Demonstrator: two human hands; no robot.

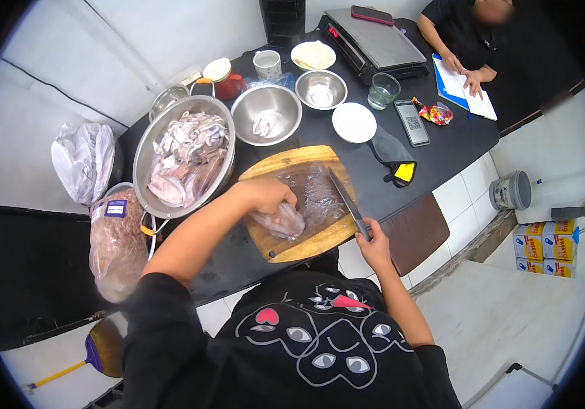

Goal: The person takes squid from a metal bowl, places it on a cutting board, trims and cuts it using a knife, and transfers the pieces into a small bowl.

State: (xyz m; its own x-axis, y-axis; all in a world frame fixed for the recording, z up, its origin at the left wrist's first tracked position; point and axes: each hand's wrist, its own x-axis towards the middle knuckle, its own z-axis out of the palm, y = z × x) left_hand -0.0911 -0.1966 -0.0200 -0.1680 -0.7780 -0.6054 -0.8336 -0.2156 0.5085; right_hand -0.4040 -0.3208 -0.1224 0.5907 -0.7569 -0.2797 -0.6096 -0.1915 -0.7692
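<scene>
My left hand (pixel 275 199) is closed on a pale, wet squid (pixel 284 223) and presses it against the left part of a wooden cutting board (pixel 265 165). In my right hand (pixel 374 243) is a knife (pixel 348 202), held by its dark handle, its blade lying over the board's right side and pointing away from me. Wet, whitish residue covers the board's middle. Beyond my left forearm, a large metal pot (pixel 143 153) with orange grips holds a heap of squid (pixel 193 153). A steel bowl (pixel 285 126) behind the board contains a few small squid pieces (pixel 263 125).
Behind the board are a smaller metal bowl (pixel 321 91), a white plate (pixel 354 123), a glass (pixel 382 92) and a scale (pixel 377 44). A phone (pixel 412 123) and a dark face mask (pixel 392 153) lie rightward. Another person's hands (pixel 466 76) rest on paper. A filled plastic bag (pixel 115 238) sits left.
</scene>
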